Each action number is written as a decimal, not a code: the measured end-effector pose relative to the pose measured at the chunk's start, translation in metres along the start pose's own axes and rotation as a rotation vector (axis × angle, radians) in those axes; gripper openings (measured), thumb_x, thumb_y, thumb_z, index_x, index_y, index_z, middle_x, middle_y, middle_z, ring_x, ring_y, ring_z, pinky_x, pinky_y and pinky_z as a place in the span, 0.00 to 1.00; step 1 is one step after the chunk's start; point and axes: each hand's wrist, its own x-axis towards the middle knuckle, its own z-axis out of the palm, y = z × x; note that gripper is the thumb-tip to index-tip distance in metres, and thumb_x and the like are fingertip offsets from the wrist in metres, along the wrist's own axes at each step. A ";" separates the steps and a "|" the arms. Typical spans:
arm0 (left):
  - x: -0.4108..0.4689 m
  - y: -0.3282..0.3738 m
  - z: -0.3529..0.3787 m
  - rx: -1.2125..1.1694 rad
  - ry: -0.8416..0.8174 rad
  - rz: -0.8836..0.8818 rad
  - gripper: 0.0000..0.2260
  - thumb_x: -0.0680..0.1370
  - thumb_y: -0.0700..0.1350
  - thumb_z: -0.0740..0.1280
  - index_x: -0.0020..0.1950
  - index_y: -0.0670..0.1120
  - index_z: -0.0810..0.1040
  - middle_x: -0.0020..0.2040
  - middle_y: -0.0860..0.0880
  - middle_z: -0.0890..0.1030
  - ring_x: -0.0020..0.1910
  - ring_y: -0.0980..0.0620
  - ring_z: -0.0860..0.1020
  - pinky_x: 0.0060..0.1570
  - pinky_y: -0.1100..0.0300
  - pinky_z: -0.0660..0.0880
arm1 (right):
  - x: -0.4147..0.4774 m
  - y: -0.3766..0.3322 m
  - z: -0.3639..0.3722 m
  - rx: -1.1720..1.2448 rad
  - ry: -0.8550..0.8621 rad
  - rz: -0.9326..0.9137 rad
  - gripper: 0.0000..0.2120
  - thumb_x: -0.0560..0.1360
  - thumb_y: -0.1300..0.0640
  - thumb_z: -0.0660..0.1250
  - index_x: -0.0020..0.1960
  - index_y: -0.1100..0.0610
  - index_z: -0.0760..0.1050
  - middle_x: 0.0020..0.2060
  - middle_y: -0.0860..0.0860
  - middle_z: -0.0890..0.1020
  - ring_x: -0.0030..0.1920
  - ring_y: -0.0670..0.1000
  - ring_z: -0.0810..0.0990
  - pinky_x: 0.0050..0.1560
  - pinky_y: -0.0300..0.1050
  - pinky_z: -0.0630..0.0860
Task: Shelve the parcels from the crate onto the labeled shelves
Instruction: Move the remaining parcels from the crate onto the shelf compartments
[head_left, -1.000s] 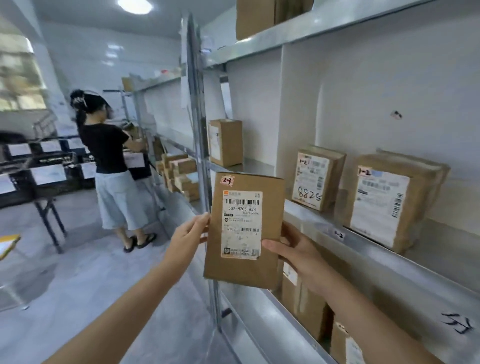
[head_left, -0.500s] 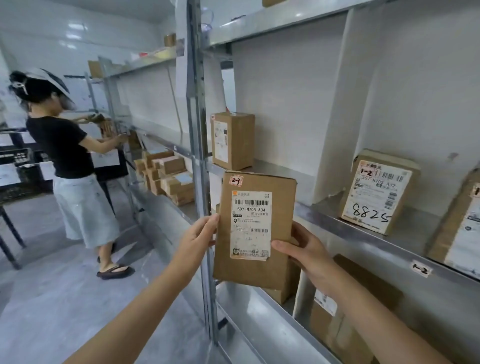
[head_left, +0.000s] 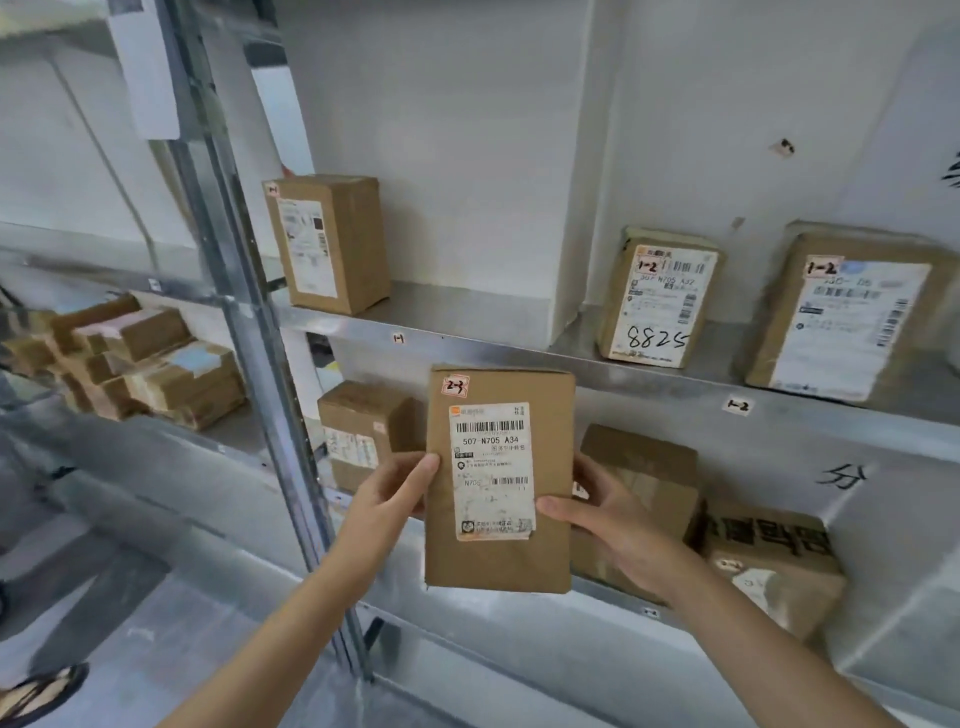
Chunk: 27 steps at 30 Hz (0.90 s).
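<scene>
Metal shelving (head_left: 467, 343) fills the view against a pale wall, its front lips carrying small handwritten tags so each bay can be matched to a parcel; on the upper shelf a tall carton (head_left: 332, 241) stands at the left above the tag 1-1 (head_left: 398, 339), and two cartons marked 1-2 (head_left: 657, 299) (head_left: 852, 312) stand at the right above the tag 1-2 (head_left: 737, 405), labels turned outward, probably to stay readable; lower cartons (head_left: 639, 483) sit behind the hands; nearer, at centre, the held parcel (head_left: 498, 478) is upright in the air in front of the lower shelf, label facing the camera, likely to read its 2-3 sticker (head_left: 455, 386); the left hand (head_left: 389, 493) pinches its left edge and the right hand (head_left: 602, 519) clasps its right edge, thumbs in front.
</scene>
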 end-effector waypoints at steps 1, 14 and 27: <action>0.002 -0.001 0.008 -0.011 -0.022 0.000 0.19 0.74 0.60 0.67 0.56 0.48 0.79 0.50 0.51 0.84 0.51 0.49 0.82 0.54 0.50 0.79 | -0.007 0.002 -0.008 0.003 0.038 0.007 0.43 0.53 0.46 0.86 0.64 0.40 0.72 0.58 0.40 0.83 0.59 0.46 0.82 0.60 0.53 0.80; -0.018 0.007 0.210 -0.109 -0.459 -0.025 0.18 0.69 0.63 0.69 0.53 0.54 0.80 0.52 0.55 0.84 0.54 0.55 0.81 0.55 0.57 0.77 | -0.176 0.014 -0.154 0.005 0.382 0.017 0.39 0.65 0.49 0.81 0.72 0.43 0.68 0.63 0.45 0.81 0.62 0.51 0.81 0.59 0.54 0.79; -0.148 0.014 0.459 -0.062 -0.602 -0.072 0.20 0.68 0.60 0.71 0.54 0.52 0.78 0.50 0.57 0.83 0.50 0.60 0.80 0.42 0.70 0.74 | -0.380 0.061 -0.320 0.010 0.563 0.130 0.38 0.65 0.49 0.82 0.70 0.45 0.69 0.62 0.43 0.81 0.60 0.50 0.82 0.59 0.56 0.80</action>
